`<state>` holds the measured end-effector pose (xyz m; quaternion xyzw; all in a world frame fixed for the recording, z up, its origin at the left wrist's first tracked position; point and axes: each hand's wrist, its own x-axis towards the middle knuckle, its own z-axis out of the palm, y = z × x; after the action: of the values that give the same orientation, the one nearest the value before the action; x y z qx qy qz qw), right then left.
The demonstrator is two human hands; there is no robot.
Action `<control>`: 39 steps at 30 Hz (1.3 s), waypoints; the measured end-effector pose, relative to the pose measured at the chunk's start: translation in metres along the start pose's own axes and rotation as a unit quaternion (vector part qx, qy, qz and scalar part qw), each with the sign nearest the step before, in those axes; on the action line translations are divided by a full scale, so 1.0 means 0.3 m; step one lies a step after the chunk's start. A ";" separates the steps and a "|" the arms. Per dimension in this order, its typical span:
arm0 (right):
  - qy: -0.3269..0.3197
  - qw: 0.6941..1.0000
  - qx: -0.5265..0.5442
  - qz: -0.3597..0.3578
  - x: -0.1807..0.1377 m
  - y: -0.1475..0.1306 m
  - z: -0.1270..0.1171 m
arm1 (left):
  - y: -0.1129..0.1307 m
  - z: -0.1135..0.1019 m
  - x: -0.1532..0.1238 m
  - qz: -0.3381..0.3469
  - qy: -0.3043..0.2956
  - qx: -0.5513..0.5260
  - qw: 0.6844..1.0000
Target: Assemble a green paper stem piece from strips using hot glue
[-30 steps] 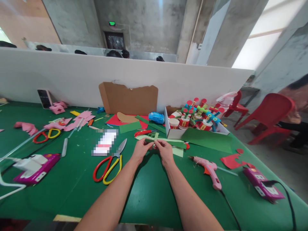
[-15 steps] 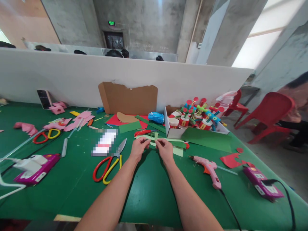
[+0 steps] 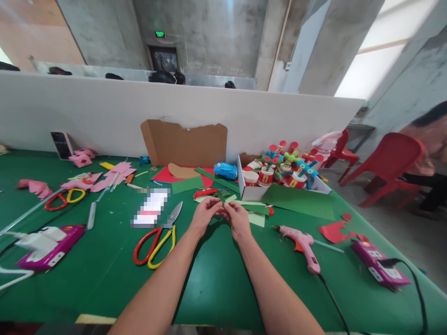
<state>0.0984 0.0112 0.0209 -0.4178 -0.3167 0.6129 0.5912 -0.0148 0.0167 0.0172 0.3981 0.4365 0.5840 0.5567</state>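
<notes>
My left hand [image 3: 205, 216] and my right hand [image 3: 238, 219] meet over the middle of the green table, fingertips pinched together. Between them is a narrow green paper strip [image 3: 222, 197], its end poking up; the fingers hide the rest. Just behind lie a folded green paper spring [image 3: 225, 192], a red-handled tool [image 3: 205, 192] and light green paper strips [image 3: 244, 203]. Left of my hands rest large scissors [image 3: 172, 218] with one red and one yellow handle, blades partly apart. On the right lies a pink glue gun [image 3: 301, 238] with a clear glue stick in it.
A white box [image 3: 251, 193] of paper-cup figures stands at the back right. Purple power strips [image 3: 380, 265] lie at both sides, with cords. Pink paper scraps [image 3: 117, 173], a phone [image 3: 62, 145] and a brown cardboard piece [image 3: 185, 142] line the back. A person sits beyond a red chair [image 3: 394, 163].
My hands have drawn closer together, fingertips now touching. The light green strip upright between them has given way to a darker green end. The view has shifted slightly.
</notes>
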 end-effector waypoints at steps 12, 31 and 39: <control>-0.027 0.996 -0.086 -0.012 -0.007 -0.003 -0.005 | 0.007 -0.024 0.002 0.021 -0.013 0.068 0.997; 0.021 0.990 -0.122 -0.071 -0.008 -0.017 -0.007 | 0.005 -0.014 -0.003 0.010 -0.018 0.063 0.998; 0.076 0.986 -0.120 -0.092 0.008 -0.050 -0.028 | 0.021 -0.015 -0.006 0.014 -0.003 0.083 0.996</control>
<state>0.1127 0.0141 0.0300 -0.5001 -0.3792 0.4798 0.6132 -0.0210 0.0147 0.0220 0.4512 0.4762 0.5521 0.5147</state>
